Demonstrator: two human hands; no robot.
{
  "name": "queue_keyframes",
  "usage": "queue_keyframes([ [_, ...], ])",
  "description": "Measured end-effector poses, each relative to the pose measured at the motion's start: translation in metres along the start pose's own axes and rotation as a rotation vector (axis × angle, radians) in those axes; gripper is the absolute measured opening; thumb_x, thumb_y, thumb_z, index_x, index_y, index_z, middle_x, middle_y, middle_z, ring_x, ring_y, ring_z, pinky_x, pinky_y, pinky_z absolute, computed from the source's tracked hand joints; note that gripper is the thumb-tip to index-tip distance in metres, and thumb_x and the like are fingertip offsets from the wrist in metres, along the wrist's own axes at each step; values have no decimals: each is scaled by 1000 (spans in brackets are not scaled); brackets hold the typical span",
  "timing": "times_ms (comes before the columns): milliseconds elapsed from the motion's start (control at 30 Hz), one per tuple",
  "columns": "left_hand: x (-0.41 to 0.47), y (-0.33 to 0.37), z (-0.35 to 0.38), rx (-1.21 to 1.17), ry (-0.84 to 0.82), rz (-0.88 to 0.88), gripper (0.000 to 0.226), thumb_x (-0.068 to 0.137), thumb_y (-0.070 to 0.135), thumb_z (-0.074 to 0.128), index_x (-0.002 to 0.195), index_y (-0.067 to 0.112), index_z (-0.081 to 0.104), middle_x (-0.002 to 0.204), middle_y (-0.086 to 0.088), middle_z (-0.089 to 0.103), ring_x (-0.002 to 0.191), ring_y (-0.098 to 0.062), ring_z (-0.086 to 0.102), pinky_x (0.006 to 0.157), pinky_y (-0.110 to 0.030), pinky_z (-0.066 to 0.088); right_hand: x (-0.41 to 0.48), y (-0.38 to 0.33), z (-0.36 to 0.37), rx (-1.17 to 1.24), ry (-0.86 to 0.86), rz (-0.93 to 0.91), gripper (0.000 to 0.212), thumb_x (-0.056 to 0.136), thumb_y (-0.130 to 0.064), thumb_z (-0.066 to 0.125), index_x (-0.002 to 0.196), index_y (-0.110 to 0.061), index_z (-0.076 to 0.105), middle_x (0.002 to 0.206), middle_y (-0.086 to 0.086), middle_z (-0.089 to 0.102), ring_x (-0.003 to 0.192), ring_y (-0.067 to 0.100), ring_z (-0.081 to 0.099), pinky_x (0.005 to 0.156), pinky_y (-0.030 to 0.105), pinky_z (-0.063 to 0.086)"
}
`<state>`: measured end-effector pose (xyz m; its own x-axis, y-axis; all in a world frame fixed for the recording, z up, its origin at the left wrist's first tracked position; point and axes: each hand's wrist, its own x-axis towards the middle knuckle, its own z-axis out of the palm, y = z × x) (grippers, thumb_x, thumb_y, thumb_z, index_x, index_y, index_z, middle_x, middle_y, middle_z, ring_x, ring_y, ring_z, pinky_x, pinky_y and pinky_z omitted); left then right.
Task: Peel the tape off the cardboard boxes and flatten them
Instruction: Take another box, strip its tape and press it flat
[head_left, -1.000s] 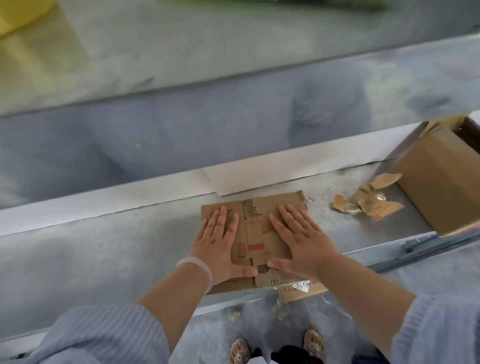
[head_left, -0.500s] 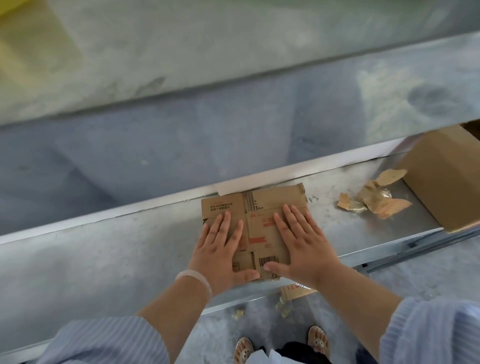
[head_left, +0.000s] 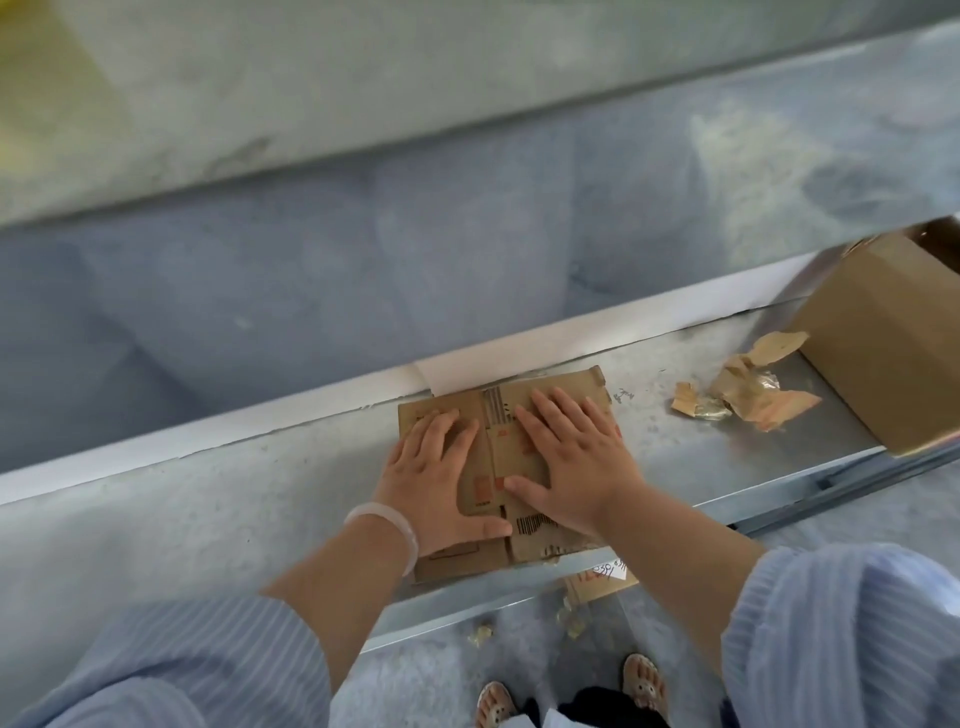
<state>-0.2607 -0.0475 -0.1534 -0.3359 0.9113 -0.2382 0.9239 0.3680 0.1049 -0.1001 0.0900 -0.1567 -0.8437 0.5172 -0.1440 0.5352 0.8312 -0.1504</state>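
Observation:
A flattened brown cardboard box (head_left: 493, 470) with red print and a barcode lies on the metal shelf (head_left: 208, 519) in front of me. My left hand (head_left: 434, 470) presses flat on its left half, fingers straight. My right hand (head_left: 569, 460) presses flat on its right half, fingers spread. A crumpled heap of peeled tape and torn paper (head_left: 748, 384) lies on the shelf to the right. Further right stands an open cardboard box (head_left: 883, 332), not flattened.
The shelf's front edge runs just below the flat box, which overhangs it slightly. On the floor below lie another cardboard piece with a white label (head_left: 602, 577), small tape scraps (head_left: 480, 634) and my sandalled feet. A grey wall rises behind the shelf.
Both hands have slid a little further away over the flat box, still pressing down. The camera view has shifted, so the scene sits differently in the frame.

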Motion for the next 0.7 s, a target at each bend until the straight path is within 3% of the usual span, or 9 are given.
queue_keyframes([
  [67, 1, 0, 2, 28, -38, -5, 132, 45, 101, 15, 151, 28, -13, 158, -2, -23, 146, -20, -19, 119, -39, -9, 4, 0, 5, 7, 15, 10, 85, 83, -78, 14, 154, -35, -1, 162, -8, -6, 148, 13, -14, 119, 40, -11],
  [133, 1, 1, 2, 22, -61, -23, 133, 42, 100, 13, 150, 28, -18, 156, -3, -30, 144, -18, -25, 118, -37, -13, 3, 2, 8, 4, 18, 19, 84, 83, -79, 13, 153, -37, -4, 162, -9, -9, 147, 11, -16, 120, 41, -10],
  [333, -4, 0, 7, -5, -39, -90, 132, 45, 100, 14, 149, 27, -21, 154, -3, -33, 143, -17, -28, 119, -37, -12, -2, 9, 10, -10, 27, 128, 93, 80, -81, 6, 152, -27, -16, 160, -8, -19, 144, 8, -24, 118, 41, -14],
  [500, -12, -7, 13, 1, -23, -121, 119, 56, 96, 6, 148, 27, -25, 153, 0, -35, 141, -14, -31, 119, -39, -13, -9, 21, 9, -46, -12, 207, 93, 80, -81, 1, 150, -24, -21, 158, -7, -25, 142, 9, -29, 116, 43, -19],
  [700, -15, -8, 6, 66, -27, -97, 111, 62, 89, -3, 150, 23, -18, 157, -1, -26, 145, -16, -23, 119, -41, -12, -11, 24, 6, -76, -28, 203, 94, 78, -78, -7, 150, -20, -21, 159, -3, -23, 143, 12, -28, 117, 43, -17],
])
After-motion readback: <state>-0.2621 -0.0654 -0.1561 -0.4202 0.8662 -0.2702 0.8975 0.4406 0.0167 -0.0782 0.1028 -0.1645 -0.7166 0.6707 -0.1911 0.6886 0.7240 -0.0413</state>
